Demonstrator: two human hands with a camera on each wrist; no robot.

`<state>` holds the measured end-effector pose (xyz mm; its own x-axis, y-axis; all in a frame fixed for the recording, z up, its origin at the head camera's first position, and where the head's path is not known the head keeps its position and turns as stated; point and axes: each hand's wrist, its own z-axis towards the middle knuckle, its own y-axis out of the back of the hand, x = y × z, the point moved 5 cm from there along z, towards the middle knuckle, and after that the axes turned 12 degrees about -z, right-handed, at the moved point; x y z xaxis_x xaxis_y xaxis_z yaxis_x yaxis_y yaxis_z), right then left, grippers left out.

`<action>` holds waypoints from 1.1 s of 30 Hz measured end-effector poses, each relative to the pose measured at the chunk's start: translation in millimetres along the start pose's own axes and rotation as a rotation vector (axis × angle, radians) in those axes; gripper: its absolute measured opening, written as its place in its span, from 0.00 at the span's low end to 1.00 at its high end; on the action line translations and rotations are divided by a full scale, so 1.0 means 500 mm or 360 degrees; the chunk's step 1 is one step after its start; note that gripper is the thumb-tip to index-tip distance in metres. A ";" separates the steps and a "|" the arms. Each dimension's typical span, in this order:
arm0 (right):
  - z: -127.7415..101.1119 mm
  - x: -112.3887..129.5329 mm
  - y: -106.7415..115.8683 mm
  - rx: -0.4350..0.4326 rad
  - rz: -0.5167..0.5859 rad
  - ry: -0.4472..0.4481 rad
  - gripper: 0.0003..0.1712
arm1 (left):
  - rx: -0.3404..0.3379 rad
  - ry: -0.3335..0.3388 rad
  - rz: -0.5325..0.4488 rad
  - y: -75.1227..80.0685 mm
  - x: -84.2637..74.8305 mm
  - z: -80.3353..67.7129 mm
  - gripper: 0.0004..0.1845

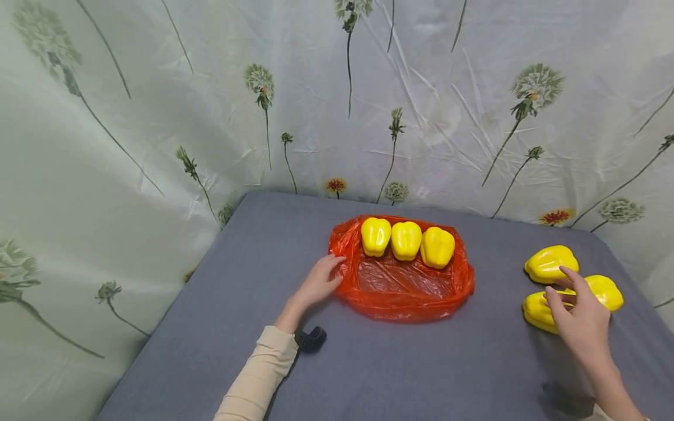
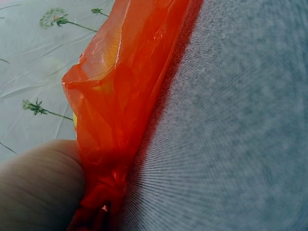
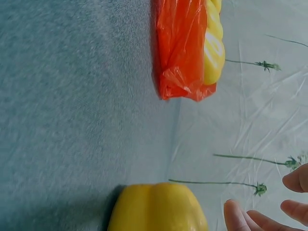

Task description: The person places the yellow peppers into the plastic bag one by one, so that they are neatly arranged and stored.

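A red plastic bag [image 1: 405, 304] lies spread wide on the table with three yellow bell peppers [image 1: 406, 241] in a row along its far side. At the bag's left rim, my left hand [image 1: 317, 283] pinches the plastic, fingers over the edge and thumb outside. The left wrist view shows the film [image 2: 110, 125] bunching beside the thumb [image 2: 43, 183]. Over on the right, my right hand [image 1: 584, 318] hovers with spread, slightly bent fingers above three loose bell peppers [image 1: 550, 264], hiding part of them. Fingertips [image 3: 236, 216] show beside one yellow pepper [image 3: 156, 209] in the right wrist view.
A grey cloth covers the table [image 1: 421, 368]. Behind it and on the left hangs a pale curtain [image 1: 316, 105] printed with dandelions. A black strap-like band [image 1: 312, 339] sits at the left wrist.
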<state>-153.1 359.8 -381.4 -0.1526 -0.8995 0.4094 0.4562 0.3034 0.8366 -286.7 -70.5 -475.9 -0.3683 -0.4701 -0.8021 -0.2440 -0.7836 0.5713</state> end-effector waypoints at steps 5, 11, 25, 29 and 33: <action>-0.007 -0.017 0.007 0.0016 -0.0036 -0.0045 0.31 | -0.0009 -0.0034 0.0001 0.000 0.000 0.002 0.25; -0.010 -0.039 0.007 0.0040 -0.0147 -0.0183 0.31 | -0.0023 -0.0080 0.0011 0.000 -0.003 0.002 0.24; -0.017 -0.073 0.009 0.0057 -0.0265 -0.0309 0.30 | -0.0028 -0.0059 0.0001 0.000 -0.004 0.003 0.24; -0.020 -0.084 0.002 0.0122 -0.0339 -0.0325 0.31 | -0.0025 -0.0056 0.0015 -0.001 -0.004 0.002 0.24; -0.023 -0.086 -0.003 0.0215 -0.0391 -0.0361 0.32 | -0.0023 -0.0059 0.0023 0.000 -0.004 0.001 0.24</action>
<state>-137.0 394.2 -404.6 -0.4410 -0.8626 0.2478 0.2641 0.1392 0.9544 -286.5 -69.3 -474.2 -0.4049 -0.4661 -0.7867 -0.2255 -0.7828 0.5799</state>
